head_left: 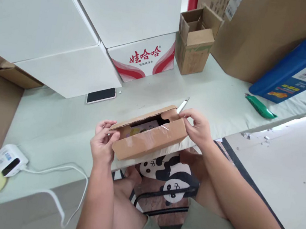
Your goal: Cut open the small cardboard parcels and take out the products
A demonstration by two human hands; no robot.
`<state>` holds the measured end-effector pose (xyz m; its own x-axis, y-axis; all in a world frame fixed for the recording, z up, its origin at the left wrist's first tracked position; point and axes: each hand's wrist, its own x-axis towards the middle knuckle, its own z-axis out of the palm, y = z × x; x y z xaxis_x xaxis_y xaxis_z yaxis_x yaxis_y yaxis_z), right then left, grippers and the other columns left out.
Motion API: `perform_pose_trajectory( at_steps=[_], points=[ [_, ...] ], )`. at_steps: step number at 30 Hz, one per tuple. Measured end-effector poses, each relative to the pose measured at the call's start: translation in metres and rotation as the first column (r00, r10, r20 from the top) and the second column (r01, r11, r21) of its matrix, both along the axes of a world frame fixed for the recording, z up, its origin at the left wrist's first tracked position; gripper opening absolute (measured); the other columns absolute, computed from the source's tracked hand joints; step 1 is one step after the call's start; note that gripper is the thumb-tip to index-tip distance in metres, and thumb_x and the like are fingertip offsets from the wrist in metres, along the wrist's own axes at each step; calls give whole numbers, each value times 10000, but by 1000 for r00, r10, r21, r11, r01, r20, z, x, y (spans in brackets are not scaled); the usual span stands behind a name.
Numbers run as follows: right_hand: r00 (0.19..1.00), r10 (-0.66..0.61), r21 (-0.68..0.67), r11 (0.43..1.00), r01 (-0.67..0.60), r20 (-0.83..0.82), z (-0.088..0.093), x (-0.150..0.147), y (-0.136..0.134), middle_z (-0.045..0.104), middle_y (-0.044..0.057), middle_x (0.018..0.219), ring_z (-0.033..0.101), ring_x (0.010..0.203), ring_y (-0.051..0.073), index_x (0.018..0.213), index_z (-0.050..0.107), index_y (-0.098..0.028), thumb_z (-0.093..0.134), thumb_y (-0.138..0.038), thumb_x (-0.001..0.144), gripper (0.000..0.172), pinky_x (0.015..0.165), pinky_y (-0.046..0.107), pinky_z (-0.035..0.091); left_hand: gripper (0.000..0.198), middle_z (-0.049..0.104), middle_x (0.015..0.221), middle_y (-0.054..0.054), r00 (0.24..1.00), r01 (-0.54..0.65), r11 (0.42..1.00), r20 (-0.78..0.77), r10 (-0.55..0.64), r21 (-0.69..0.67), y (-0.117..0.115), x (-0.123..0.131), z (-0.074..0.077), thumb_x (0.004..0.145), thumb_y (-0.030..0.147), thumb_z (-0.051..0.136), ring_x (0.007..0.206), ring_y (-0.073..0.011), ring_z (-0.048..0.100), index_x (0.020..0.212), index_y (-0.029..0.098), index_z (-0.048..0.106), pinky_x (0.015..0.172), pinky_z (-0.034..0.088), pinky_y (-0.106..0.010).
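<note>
A shallow brown cardboard box is tilted at the front edge of the pale table, its lid flap partly raised. My left hand grips the box's left end, thumb at the corner and fingers at the flap. At the right end, my right hand pinches the corner between thumb and fingers. Through the gap shows a printed item with yellow and pale colours; most of it is hidden. A white pen-like tool lies just behind the box, near my right hand.
Behind the box lies a phone, in front of white cartons. A small open carton stands at the back. On the right are a blue bottle and a green cutter. A white device with a cable sits left.
</note>
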<state>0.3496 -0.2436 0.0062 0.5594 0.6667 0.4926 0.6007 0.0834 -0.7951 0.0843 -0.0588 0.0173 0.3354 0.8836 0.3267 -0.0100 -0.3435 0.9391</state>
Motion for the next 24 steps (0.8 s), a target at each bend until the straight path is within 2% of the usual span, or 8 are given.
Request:
perform_pose_trajectory(
  at_steps=[2, 5, 9, 11, 14, 18, 21, 24],
  points=[
    [986, 164, 68, 984, -164, 5, 5, -7, -3, 778, 81, 1050, 696, 1060, 221, 984, 794, -239, 624, -449, 1002, 271, 999, 435, 569, 482, 572, 1274, -97, 993, 104, 994, -56, -103, 28, 1, -4, 3, 651, 679, 915, 1245, -319, 634, 659, 217, 781, 1086, 537, -470],
    [927, 364, -25, 932, -363, 96, 14, -10, -9, 726, 107, 1303, 566, 1320, 284, 1059, 841, -282, 543, -700, 1000, 517, 1180, 546, 461, 642, 450, 1527, -88, 933, 325, 943, -190, -306, 75, 8, -12, 2, 678, 885, 745, 1479, -410, 452, 704, 253, 848, 1264, 406, -539],
    [885, 428, -150, 902, -405, 186, 19, -13, -15, 629, 109, 1402, 433, 1385, 313, 1036, 824, -277, 289, -705, 1059, 686, 1253, 604, 349, 822, 305, 1664, -33, 871, 440, 887, -306, -385, 137, 16, -17, -5, 760, 984, 489, 1574, -439, 287, 675, 244, 838, 1361, 240, -554],
    [895, 399, -115, 917, -383, 198, 16, -15, -16, 609, 114, 1365, 457, 1352, 314, 1013, 776, -264, 268, -654, 1075, 643, 1235, 606, 364, 845, 332, 1629, -48, 900, 390, 908, -270, -341, 154, 14, -16, -5, 779, 985, 454, 1555, -421, 320, 600, 222, 769, 1361, 238, -537],
    [934, 314, 51, 944, -326, 169, 6, -20, -16, 550, 111, 1358, 511, 1324, 315, 965, 697, -254, 341, -578, 1073, 493, 1200, 590, 411, 785, 406, 1529, -82, 966, 240, 960, -133, -222, 142, 8, -11, 0, 820, 915, 531, 1499, -383, 409, 516, 195, 600, 1291, 364, -514],
    [952, 287, 253, 918, -305, 107, -8, -32, -13, 442, 104, 1386, 582, 1230, 298, 977, 614, -255, 410, -533, 1045, 351, 1139, 560, 488, 699, 499, 1384, -97, 999, -12, 994, 36, 9, 105, 6, -11, 12, 782, 763, 696, 1327, -345, 547, 474, 181, 463, 1131, 502, -506],
    [953, 282, 307, 902, -304, 115, -14, -40, -12, 395, 107, 1406, 597, 1187, 296, 1031, 589, -267, 429, -498, 1018, 282, 1116, 572, 504, 533, 589, 1176, -104, 992, -122, 990, 22, 120, 72, 5, -20, 28, 756, 572, 757, 1105, -279, 628, 485, 181, 517, 1003, 546, -466],
    [953, 275, 301, 905, -300, 124, -17, -45, -13, 407, 100, 1408, 547, 1296, 335, 1010, 617, -272, 486, -463, 957, 237, 1157, 590, 470, 304, 616, 839, -54, 994, -80, 975, -52, 92, 209, -7, -28, 62, 795, 378, 768, 867, -209, 629, 571, 207, 653, 855, 554, -388]
  ],
)
